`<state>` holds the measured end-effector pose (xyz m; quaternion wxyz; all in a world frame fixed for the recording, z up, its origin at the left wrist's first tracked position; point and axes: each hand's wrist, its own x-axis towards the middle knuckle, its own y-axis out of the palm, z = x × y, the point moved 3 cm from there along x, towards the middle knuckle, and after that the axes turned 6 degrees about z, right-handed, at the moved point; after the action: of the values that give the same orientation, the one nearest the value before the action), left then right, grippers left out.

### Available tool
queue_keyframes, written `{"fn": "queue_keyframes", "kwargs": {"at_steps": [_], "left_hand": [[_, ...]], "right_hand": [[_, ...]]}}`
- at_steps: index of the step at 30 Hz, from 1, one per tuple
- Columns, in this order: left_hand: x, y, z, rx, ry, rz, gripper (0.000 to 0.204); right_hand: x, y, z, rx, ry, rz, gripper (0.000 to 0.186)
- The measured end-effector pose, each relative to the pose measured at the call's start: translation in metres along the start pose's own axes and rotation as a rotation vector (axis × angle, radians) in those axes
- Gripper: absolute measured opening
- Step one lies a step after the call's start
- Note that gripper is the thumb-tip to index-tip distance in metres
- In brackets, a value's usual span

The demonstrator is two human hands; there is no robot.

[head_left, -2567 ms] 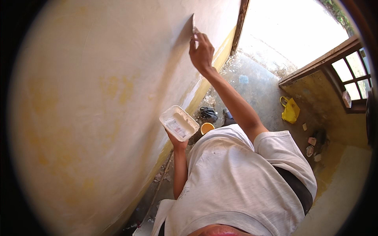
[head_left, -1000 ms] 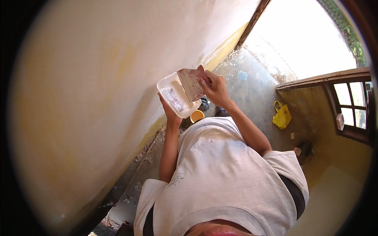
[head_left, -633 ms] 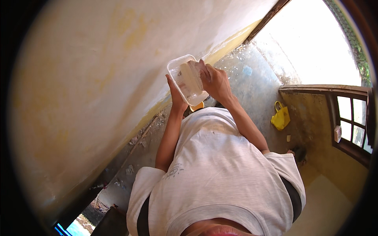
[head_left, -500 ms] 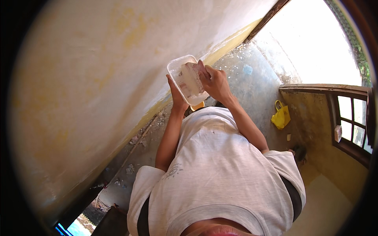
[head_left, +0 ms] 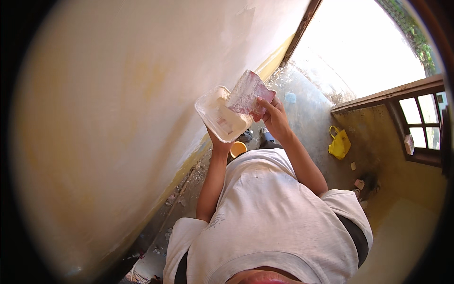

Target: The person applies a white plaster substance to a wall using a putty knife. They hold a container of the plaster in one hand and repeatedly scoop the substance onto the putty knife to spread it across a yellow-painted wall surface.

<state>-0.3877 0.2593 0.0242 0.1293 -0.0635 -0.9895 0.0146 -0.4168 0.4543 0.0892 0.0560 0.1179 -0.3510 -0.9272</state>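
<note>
My left hand grips a white plastic tub from below, with pale paste and smudges inside it. My right hand holds a flat, reddish scraper coated in whitish paste, thumb pressed on its face. The scraper is tilted over the tub's upper right part; whether it touches the rim, I cannot tell. Both are held just in front of a white-skimmed wall with yellow patches showing through.
A yellow bucket and a dark bundle stand by my feet. A yellow bag lies right, below a barred window. A bright doorway is at upper right; debris litters the floor along the wall.
My right hand came down from the wall to the tub, dipped the scraper inside, and now has it raised and turned at the tub's right side. The view has shifted slightly.
</note>
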Motion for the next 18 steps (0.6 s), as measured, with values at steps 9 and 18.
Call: {"fn": "queue_keyframes", "kwargs": {"at_steps": [9, 18], "left_hand": [[-0.009, 0.001, 0.013, -0.703, -0.203, -0.061, 0.062], [-0.017, -0.007, 0.023, -1.157, -0.527, -0.305, 0.061]], "right_hand": [[0.139, 0.046, 0.132, -1.330, -0.971, -0.555, 0.017], [0.072, 0.073, 0.066, -0.962, -0.979, -0.328, 0.022]]}}
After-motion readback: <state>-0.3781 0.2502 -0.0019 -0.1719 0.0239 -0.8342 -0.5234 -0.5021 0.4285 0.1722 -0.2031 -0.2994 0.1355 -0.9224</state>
